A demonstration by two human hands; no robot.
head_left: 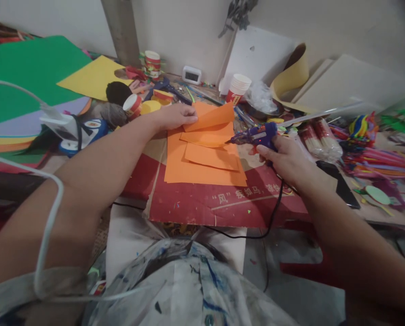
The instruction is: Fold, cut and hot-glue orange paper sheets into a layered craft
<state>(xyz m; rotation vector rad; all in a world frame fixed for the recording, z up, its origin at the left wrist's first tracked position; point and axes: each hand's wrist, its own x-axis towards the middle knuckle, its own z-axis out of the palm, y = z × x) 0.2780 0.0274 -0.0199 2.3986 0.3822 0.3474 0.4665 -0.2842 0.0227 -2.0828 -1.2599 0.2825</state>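
Between the thumb and fingers of my left hand (178, 116) is the upper left edge of an orange paper flap (214, 117), lifted and bent forward. Below it, more layered orange paper pieces (212, 156) lie on a larger orange sheet (175, 174). My right hand (290, 156) is wrapped round a blue glue gun (261, 135) with a clear glue stick (324, 112) jutting from its back. The nozzle points left, at the right edge of the orange paper just under the flap. Whether the tip touches the paper, I cannot tell.
Under the paper is a red cardboard sheet (188, 203). The gun's black cord (273, 213) hangs over the table's front edge. Paper cups (239, 88), a small clock (192, 75), a phone (340, 183), pipe cleaners (385, 163) and coloured sheets (29, 68) surround it. A white cable (49, 226) crosses at left.
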